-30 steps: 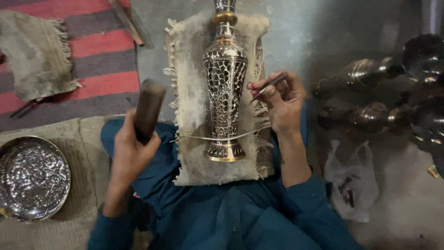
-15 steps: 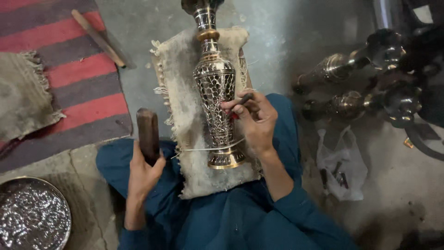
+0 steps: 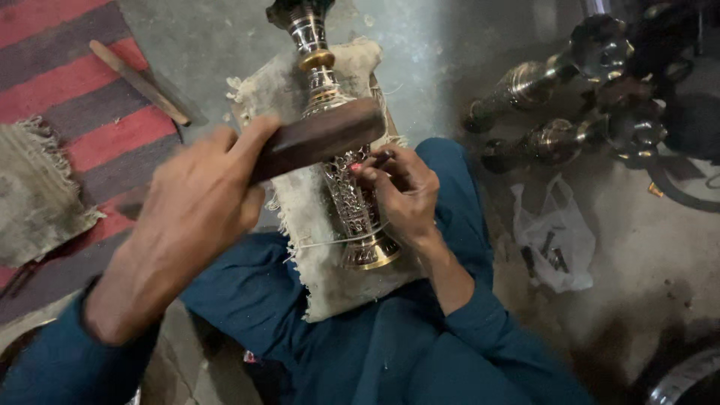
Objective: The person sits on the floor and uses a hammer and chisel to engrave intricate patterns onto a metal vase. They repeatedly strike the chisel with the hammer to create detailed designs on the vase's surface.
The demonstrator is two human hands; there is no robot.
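Lying at the far left, a frayed sackcloth piece (image 3: 41,191) sits on the red and grey striped rug (image 3: 90,97), with a wooden stick (image 3: 139,71) further up at the rug's edge, both well apart from the work. The left hand (image 3: 199,206) is closed around a dark wooden block (image 3: 319,139), raised over the piece like a mallet. Beneath it the pierced metal vase (image 3: 352,195) lies lengthwise on a burlap cloth (image 3: 315,262) across the lap, likely padded so it will not roll; a thin cord crosses near its base. The right hand (image 3: 405,195) pinches a slim tool (image 3: 379,160) against the vase's side. To the right, a plastic bag (image 3: 555,240) and similar metal pieces (image 3: 555,105) crowd the concrete floor (image 3: 645,255), leaving little room there.
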